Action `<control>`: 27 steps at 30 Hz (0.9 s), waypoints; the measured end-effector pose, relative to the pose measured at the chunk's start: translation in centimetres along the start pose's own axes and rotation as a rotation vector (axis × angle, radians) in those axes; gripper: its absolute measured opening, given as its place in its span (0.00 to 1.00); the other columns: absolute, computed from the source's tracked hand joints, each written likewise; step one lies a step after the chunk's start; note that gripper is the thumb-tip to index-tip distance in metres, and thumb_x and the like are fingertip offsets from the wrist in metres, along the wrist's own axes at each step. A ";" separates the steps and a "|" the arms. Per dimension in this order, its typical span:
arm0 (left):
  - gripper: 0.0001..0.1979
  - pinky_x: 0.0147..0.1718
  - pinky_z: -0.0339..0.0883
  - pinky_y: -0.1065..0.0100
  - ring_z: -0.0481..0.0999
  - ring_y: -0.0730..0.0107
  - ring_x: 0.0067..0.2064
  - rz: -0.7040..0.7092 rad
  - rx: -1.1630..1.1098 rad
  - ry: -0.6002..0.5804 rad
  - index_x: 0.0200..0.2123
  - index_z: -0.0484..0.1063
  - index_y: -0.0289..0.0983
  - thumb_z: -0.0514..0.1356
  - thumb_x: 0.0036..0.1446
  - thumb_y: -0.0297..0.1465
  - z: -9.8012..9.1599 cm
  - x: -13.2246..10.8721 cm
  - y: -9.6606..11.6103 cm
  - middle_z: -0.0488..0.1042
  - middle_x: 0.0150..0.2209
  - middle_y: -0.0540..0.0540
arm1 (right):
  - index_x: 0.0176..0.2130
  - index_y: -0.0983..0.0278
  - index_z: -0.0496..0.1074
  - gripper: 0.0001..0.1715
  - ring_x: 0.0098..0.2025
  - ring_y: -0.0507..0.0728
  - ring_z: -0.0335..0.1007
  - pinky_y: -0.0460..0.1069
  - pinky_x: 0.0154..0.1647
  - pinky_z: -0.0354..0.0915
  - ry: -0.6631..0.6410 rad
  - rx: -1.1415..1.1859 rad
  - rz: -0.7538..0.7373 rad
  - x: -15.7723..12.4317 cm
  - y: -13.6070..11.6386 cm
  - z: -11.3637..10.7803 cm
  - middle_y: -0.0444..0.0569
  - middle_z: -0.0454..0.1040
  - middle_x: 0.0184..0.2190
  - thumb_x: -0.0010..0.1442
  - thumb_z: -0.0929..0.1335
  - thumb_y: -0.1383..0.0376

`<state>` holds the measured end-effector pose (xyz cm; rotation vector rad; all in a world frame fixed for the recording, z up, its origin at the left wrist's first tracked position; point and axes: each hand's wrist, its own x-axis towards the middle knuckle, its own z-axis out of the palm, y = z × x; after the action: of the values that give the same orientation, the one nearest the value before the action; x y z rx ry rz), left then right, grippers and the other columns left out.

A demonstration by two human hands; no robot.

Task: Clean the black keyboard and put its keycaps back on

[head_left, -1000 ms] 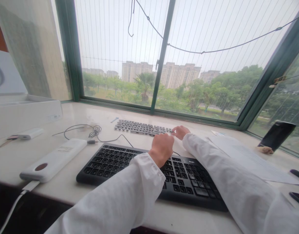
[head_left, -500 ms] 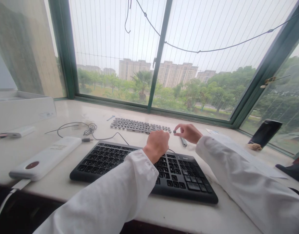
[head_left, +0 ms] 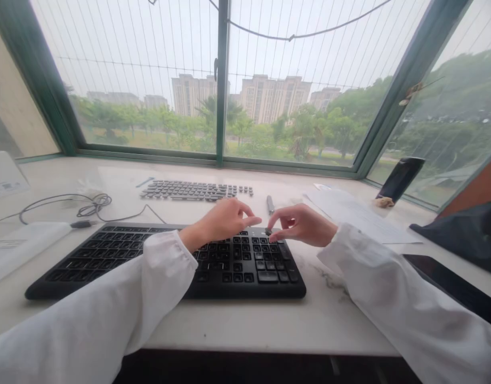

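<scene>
Right hand [head_left: 303, 224] in a narrow pinch, thumb and forefinger holding a small dark keycap [head_left: 268, 231] over the upper right of a black keyboard [head_left: 245, 277]. Left hand [head_left: 223, 220] narrow, nothing visibly held, its fingertips near the keycap at 9 o'clock. Rows of loose keycaps [head_left: 193, 190] lie at 12 o'clock from the keyboard, a slim metal tool [head_left: 270, 204] at 1 o'clock, both on a white sill [head_left: 229, 325].

Small black keycap [head_left: 268, 231] just above a black computer keyboard [head_left: 245, 280]
</scene>
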<state>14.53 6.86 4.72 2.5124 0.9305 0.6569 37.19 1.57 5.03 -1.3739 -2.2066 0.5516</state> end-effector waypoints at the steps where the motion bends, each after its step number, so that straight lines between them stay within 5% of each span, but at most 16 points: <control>1: 0.21 0.27 0.55 0.71 0.65 0.75 0.25 0.005 -0.036 -0.042 0.36 0.81 0.37 0.58 0.57 0.47 0.0 0.0 0.2 0.74 0.24 0.49 | 0.35 0.64 0.79 0.25 0.20 0.47 0.50 0.46 0.23 0.48 -0.046 0.020 0.005 -0.1 0.0 0.0 0.36 0.58 0.15 0.47 0.75 0.47; 10: 0.18 0.22 0.45 0.72 0.55 0.79 0.23 0.041 -0.103 -0.343 0.33 0.81 0.38 0.63 0.52 0.46 -0.3 -0.6 1.7 0.63 0.19 0.54 | 0.35 0.63 0.80 0.25 0.20 0.47 0.54 0.46 0.21 0.48 -0.260 0.048 0.056 -0.5 0.0 1.0 0.37 0.61 0.15 0.44 0.75 0.47; 15: 0.20 0.20 0.41 0.71 0.51 0.78 0.22 0.020 -0.093 -0.372 0.35 0.81 0.38 0.62 0.51 0.49 0.0 -0.7 1.7 0.55 0.18 0.55 | 0.35 0.64 0.80 0.25 0.19 0.47 0.51 0.46 0.20 0.44 -0.281 0.089 0.116 -0.6 -0.4 1.2 0.36 0.59 0.14 0.44 0.75 0.48; 27: 0.18 0.19 0.43 0.72 0.52 0.79 0.22 0.063 -0.098 -0.393 0.36 0.82 0.39 0.62 0.53 0.46 -0.2 -0.9 2.1 0.57 0.18 0.55 | 0.37 0.64 0.81 0.23 0.20 0.47 0.49 0.46 0.20 0.44 -0.306 0.011 0.014 -0.9 -0.5 0.3 0.37 0.57 0.16 0.52 0.72 0.49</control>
<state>14.88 4.80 5.67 2.4635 0.6613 0.2042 37.01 0.52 4.95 -1.3755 -2.4283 0.8253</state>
